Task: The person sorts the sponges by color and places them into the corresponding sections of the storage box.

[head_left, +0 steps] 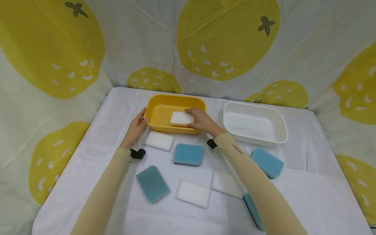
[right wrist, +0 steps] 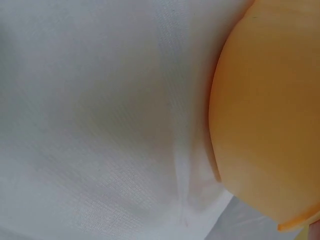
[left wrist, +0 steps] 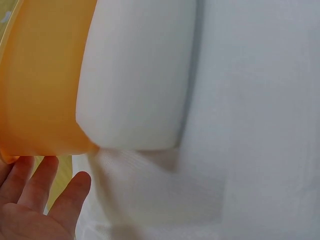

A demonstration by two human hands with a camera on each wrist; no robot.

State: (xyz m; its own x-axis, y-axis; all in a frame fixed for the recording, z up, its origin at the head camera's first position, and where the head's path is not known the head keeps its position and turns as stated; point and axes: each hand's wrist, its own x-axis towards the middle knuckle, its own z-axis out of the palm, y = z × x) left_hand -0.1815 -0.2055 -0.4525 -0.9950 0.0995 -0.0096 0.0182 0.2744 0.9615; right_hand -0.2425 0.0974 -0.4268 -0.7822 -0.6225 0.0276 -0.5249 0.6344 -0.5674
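Note:
In the head view, a yellow plastic basin [head_left: 158,128] stands at the back of the table. My left hand [head_left: 136,126] touches its left end; in the left wrist view the fingers [left wrist: 41,185] are fairly straight, with tips against the end wall. Inside the basin, toward its right side, a white sponge [head_left: 180,118] is pinched between the thumb and fingers of my right hand [head_left: 203,121]. The right wrist view shows mainly the basin's outer wall [right wrist: 265,110], and the grip is out of sight there. Another white sponge [head_left: 160,141] lies just in front of the basin.
A white basin [head_left: 255,138] stands to the right. Blue sponges [head_left: 188,154], [head_left: 152,183] lie in front, another blue sponge [head_left: 268,163] by the white basin, and one [head_left: 253,212] partly under the right sleeve. Two white sponges [head_left: 193,193], [head_left: 227,185] lie nearer the front.

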